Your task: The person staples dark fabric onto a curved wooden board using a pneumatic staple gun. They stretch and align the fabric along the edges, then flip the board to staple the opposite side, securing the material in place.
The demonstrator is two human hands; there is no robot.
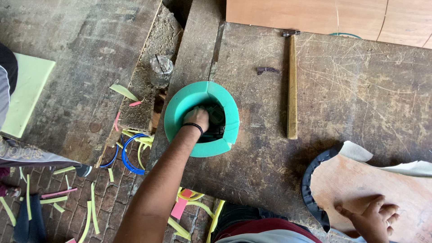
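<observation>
Left hand [197, 119] is down inside a green foam ring [201, 119] that sits on the left part of a scarred wooden workbench [342, 108]; fingers curled onto something dark inside it, a tool or fitting, can't tell which; whether it is a true grip is not clear; black band on the wrist. Right hand [371, 219] lies open, fingers spread flat, on a rounded plywood panel [369, 189] at the lower right corner of the bench; panel has a black edge strip [312, 189] round its curved side and a pale sheet [396, 162] peeling up behind it.

Handling, as a judgement: the ring looks like soft, thick-walled foam, light and squashy; it has a split in the wall at the lower right, so it would likely flex open if pulled; best taken by the outer wall with a broad, gentle hold, not pinched at the split; surface looks matte, not slippery.

A hammer [292, 85] with a wooden handle lies well apart to the right of the ring; a small dark scrap [267, 69] is near the hammer head; plywood sheets [306, 15] lean along the far edge; a clear jar [161, 68] stands on a dusty ledge just left of the bench.

Brick floor [112, 189] below is littered with yellow foam strips [92, 211], pink bits, a blue cable loop [130, 155]; a pale yellow foam slab [27, 94] lies at far left.
</observation>
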